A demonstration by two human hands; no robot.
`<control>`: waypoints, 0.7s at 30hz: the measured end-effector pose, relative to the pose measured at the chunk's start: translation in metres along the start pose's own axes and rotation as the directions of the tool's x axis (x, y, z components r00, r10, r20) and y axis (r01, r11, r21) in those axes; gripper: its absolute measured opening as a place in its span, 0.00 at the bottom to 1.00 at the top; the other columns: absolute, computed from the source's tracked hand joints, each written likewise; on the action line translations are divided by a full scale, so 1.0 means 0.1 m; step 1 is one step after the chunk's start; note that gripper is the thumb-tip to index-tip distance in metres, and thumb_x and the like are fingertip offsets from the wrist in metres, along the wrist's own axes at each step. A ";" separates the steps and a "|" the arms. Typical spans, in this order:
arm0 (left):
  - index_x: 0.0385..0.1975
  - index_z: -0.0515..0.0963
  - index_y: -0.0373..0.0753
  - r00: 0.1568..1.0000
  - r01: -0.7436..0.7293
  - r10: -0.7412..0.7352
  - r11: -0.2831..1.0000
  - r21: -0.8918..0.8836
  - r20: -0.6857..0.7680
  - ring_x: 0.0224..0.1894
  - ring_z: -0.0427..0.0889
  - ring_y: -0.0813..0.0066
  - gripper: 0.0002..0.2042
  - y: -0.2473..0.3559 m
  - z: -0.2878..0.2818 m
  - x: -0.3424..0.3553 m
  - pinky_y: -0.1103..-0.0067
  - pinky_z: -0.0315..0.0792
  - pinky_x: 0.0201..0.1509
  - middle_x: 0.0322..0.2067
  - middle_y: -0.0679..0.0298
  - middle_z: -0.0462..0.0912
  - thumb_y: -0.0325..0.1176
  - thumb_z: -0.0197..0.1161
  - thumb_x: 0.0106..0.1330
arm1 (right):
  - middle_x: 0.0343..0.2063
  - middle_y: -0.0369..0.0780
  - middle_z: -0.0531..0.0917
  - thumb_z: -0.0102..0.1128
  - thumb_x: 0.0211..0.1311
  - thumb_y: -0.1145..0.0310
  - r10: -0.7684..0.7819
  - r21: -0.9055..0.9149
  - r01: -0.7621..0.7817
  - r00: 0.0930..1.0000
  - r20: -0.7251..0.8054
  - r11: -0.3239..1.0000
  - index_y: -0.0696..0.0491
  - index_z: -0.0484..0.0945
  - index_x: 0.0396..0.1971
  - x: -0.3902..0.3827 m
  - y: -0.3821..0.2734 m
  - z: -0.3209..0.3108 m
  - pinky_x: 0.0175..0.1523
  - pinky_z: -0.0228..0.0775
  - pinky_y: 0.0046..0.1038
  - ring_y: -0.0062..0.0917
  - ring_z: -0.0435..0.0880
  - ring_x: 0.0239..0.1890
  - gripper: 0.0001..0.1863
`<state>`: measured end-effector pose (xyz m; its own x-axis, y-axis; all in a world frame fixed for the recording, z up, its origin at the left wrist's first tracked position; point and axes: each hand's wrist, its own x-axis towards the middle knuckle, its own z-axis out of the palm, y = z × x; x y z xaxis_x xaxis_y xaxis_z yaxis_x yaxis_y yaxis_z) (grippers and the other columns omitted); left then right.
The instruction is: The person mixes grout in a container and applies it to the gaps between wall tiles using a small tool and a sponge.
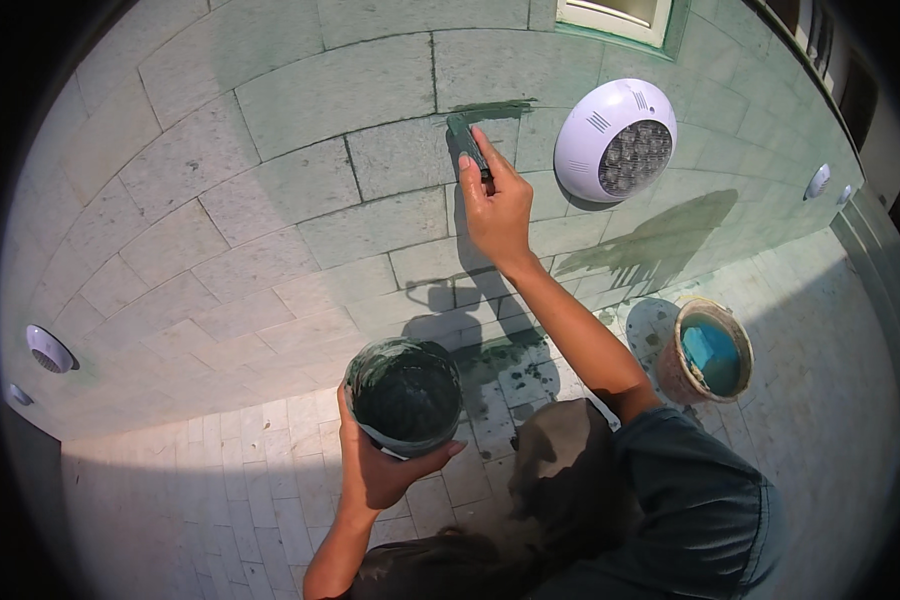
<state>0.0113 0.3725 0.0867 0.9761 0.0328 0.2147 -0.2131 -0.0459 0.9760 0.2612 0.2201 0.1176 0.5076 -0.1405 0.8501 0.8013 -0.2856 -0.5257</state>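
My right hand (pixel 495 205) grips a small dark-green-coated rectangular tool (pixel 467 140) held at the pale stone-tiled wall (pixel 375 240), its top at a horizontal joint. A streak of dark green paste (pixel 495 108) runs along that joint, just right of and above the tool. My left hand (pixel 380 462) holds a round container (pixel 400 395) low in front of me, its inside coated with dark green paste. A wide, wet-looking green patch (pixel 660 235) lies on the wall right of my forearm.
A round white light fixture (pixel 615 140) is on the wall beside my right hand; smaller ones (pixel 50 350) are at both sides. A white-framed opening (pixel 615 15) is above. A bucket (pixel 670 360) with a turquoise sponge-like item (pixel 710 350) stands on the spattered tiled floor (pixel 200 500).
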 end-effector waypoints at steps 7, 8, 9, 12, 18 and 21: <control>0.57 0.55 0.35 0.999 -0.042 0.041 0.996 0.073 0.007 0.53 0.79 0.64 0.46 -0.09 -0.04 0.04 0.71 0.78 0.55 0.51 0.54 0.74 0.27 0.83 0.39 | 0.21 0.39 0.75 0.59 0.65 0.72 -0.036 -0.188 -0.003 0.979 -0.202 0.982 0.60 0.74 0.58 0.19 0.24 -0.26 0.24 0.63 0.23 0.18 0.68 0.19 0.22; 0.57 0.55 0.35 0.999 -0.042 0.041 0.995 0.094 0.009 0.54 0.79 0.64 0.46 -0.08 -0.03 0.04 0.71 0.78 0.55 0.51 0.54 0.74 0.27 0.83 0.39 | 0.21 0.40 0.75 0.59 0.65 0.72 -0.102 -0.261 0.051 0.978 -0.184 0.964 0.59 0.73 0.59 0.18 0.26 -0.21 0.24 0.64 0.23 0.19 0.69 0.19 0.23; 0.57 0.55 0.35 0.999 -0.035 0.034 0.997 0.073 0.011 0.53 0.79 0.64 0.46 -0.07 -0.02 0.04 0.71 0.78 0.55 0.51 0.53 0.74 0.27 0.83 0.39 | 0.21 0.41 0.75 0.60 0.64 0.72 -0.166 -0.331 0.106 0.973 -0.162 0.938 0.59 0.73 0.60 0.18 0.29 -0.16 0.24 0.65 0.24 0.20 0.70 0.19 0.23; 0.57 0.55 0.34 1.000 -0.027 0.026 0.998 0.052 0.010 0.53 0.79 0.64 0.46 -0.06 -0.01 0.05 0.71 0.78 0.55 0.51 0.53 0.74 0.28 0.83 0.39 | 0.22 0.41 0.76 0.62 0.61 0.72 -0.233 -0.352 0.197 0.971 -0.063 0.915 0.55 0.72 0.61 0.10 0.28 0.06 0.25 0.69 0.28 0.27 0.74 0.18 0.27; 0.57 0.56 0.34 1.000 -0.021 0.021 0.996 0.082 -0.004 0.52 0.80 0.65 0.46 -0.03 -0.03 0.03 0.71 0.78 0.54 0.50 0.53 0.75 0.27 0.83 0.39 | 0.24 0.42 0.76 0.62 0.60 0.72 -0.221 -0.211 0.212 0.975 -0.019 0.954 0.57 0.73 0.59 0.03 0.06 0.20 0.23 0.68 0.28 0.26 0.74 0.18 0.26; 0.56 0.56 0.34 0.999 -0.035 0.035 0.996 0.082 -0.008 0.52 0.80 0.65 0.45 -0.02 -0.06 0.02 0.71 0.78 0.54 0.50 0.53 0.75 0.27 0.83 0.39 | 0.24 0.43 0.76 0.61 0.60 0.73 -0.132 -0.161 0.108 0.980 -0.146 0.981 0.61 0.74 0.57 0.09 0.00 -0.01 0.23 0.68 0.28 0.24 0.74 0.20 0.24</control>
<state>0.0131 0.3788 0.0852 0.9676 0.0392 0.2493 -0.2425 -0.1291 0.9615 0.2655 0.2174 0.1248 0.3453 -0.2385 0.9077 0.7900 -0.4482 -0.4183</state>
